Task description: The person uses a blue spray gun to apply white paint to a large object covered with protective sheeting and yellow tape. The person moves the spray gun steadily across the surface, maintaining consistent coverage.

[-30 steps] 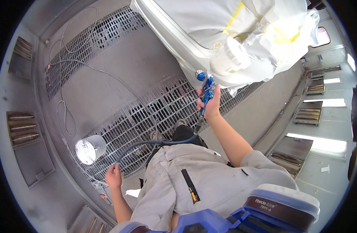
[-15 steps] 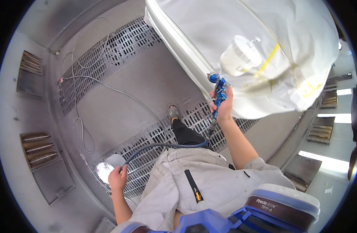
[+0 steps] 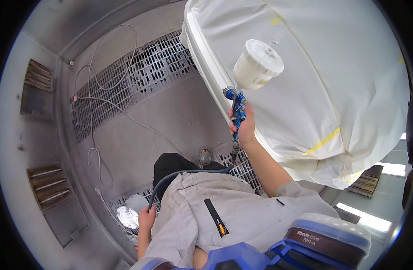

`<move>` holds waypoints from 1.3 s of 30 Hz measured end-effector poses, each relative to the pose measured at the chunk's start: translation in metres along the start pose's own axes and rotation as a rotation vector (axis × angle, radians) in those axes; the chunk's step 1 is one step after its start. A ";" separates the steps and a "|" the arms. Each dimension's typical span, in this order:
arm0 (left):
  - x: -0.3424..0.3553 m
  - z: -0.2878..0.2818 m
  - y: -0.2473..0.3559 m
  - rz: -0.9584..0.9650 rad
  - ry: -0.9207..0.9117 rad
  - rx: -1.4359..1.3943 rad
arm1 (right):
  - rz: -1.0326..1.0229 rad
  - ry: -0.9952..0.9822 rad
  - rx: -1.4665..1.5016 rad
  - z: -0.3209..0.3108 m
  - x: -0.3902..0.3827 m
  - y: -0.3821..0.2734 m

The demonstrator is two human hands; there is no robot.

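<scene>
My right hand (image 3: 245, 126) is wrapped round the handle of a blue spray gun (image 3: 238, 107) with a white paint cup (image 3: 258, 64) on top. The gun is over the edge of a white panel (image 3: 214, 72), part of a large body covered in white masking sheet (image 3: 296, 81). A dark air hose (image 3: 188, 171) runs from the bottom of the handle across my waist to my left hand (image 3: 146, 219), which is closed on it low at the left. Whether the gun's trigger is pulled I cannot tell.
Yellow tape (image 3: 323, 141) holds the sheet. Metal floor grating (image 3: 166, 58) crosses the floor, where a thin grey hose (image 3: 125, 112) lies in loops. A white can (image 3: 129, 215) stands beside my left hand. Vents (image 3: 50, 186) line the left wall. A respirator (image 3: 321, 238) shows at the lower edge.
The masked body now fills more of the right side. My right hand with the spray gun sits slightly further left and lower in view. My left hand is lower, still on the hose.
</scene>
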State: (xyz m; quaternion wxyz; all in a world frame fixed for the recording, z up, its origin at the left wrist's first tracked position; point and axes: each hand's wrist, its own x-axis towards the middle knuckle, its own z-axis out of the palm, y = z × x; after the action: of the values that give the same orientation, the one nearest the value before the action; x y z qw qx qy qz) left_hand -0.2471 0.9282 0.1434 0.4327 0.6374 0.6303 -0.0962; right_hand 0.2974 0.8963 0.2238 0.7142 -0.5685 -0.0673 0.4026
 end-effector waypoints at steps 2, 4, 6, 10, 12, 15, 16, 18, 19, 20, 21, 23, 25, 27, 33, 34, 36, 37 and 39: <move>0.029 0.009 -0.010 0.044 0.003 -0.081 | 0.015 0.016 -0.019 0.016 0.026 0.001; 0.066 0.016 -0.024 0.053 -0.015 -0.130 | 0.044 0.047 -0.031 0.033 0.055 0.002; 0.108 0.019 -0.032 0.063 -0.020 -0.157 | 0.043 0.065 -0.054 0.053 0.092 0.001; 0.205 -0.005 -0.023 0.065 -0.005 -0.140 | 0.002 0.110 -0.081 0.109 0.161 0.005; 0.253 -0.045 -0.002 0.075 0.042 -0.089 | -0.014 0.140 -0.059 0.147 0.193 0.006; 0.304 -0.125 0.044 0.145 0.170 -0.033 | 0.005 0.186 -0.035 0.201 0.231 0.003; 0.322 -0.160 0.061 0.110 0.150 0.007 | 0.005 0.192 -0.019 0.219 0.243 -0.002; 0.360 -0.214 0.103 0.120 0.161 0.064 | -0.029 0.179 -0.002 0.240 0.265 -0.009; 0.382 -0.240 0.123 0.166 0.170 0.113 | -0.048 0.171 0.010 0.249 0.273 -0.012; 0.405 -0.262 0.141 0.210 0.174 0.163 | -0.060 0.175 0.020 0.256 0.278 -0.013; 0.427 -0.285 0.158 0.252 0.172 0.222 | -0.108 0.159 0.018 0.264 0.284 -0.013; 0.476 -0.324 0.198 0.371 0.147 0.240 | -0.119 0.208 0.044 0.281 0.296 -0.015; 0.525 -0.351 0.240 0.445 0.180 0.268 | -0.151 0.250 0.062 0.293 0.314 -0.016; 0.567 -0.376 0.277 0.489 0.196 0.278 | -0.182 0.283 0.093 0.308 0.331 -0.016; 0.681 -0.408 0.344 0.555 0.208 0.227 | -0.268 0.378 0.142 0.328 0.432 -0.036; 0.700 -0.413 0.352 0.552 0.183 0.255 | -0.296 0.404 0.142 0.332 0.459 -0.045; 0.726 -0.426 0.348 0.500 0.122 0.343 | -0.359 0.432 0.156 0.345 0.499 -0.058; 0.733 -0.431 0.340 0.439 0.084 0.310 | -0.380 0.455 0.149 0.354 0.516 -0.064; 0.747 -0.446 0.320 0.439 -0.025 0.386 | -0.421 0.485 0.118 0.373 0.545 -0.074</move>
State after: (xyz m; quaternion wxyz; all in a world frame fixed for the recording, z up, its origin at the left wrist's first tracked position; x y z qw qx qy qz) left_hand -0.0123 1.8205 0.0534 0.3214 0.8280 0.4419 -0.1262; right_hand 0.4907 1.5323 0.2191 0.8087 -0.5792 0.0122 0.1024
